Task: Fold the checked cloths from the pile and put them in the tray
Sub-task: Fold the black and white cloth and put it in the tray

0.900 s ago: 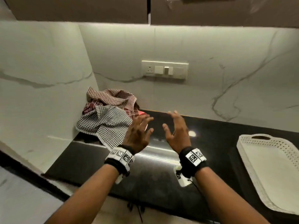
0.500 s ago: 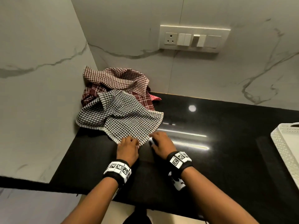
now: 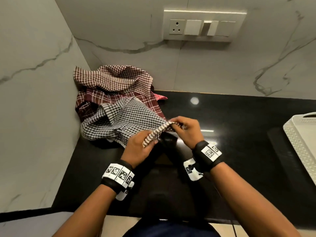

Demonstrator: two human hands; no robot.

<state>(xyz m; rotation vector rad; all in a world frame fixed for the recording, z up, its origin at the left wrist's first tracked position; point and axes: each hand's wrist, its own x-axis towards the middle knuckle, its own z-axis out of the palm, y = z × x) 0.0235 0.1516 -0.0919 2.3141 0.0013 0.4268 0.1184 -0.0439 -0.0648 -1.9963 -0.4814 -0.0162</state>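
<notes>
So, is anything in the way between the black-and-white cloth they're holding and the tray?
Nothing visible. The left hand and right hand pinch the black-and-white cloth by its near edge; only black counter shows between it and the white tray, partly out of frame at right.

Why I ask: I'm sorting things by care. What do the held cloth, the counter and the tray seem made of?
The cloth is probably soft woven cotton, matte: it drapes and creases, and its check looks woven in. The counter looks like polished black stone, perhaps granite: it mirrors the lights. The tray is likely white moulded plastic: its rim is perforated.
</notes>
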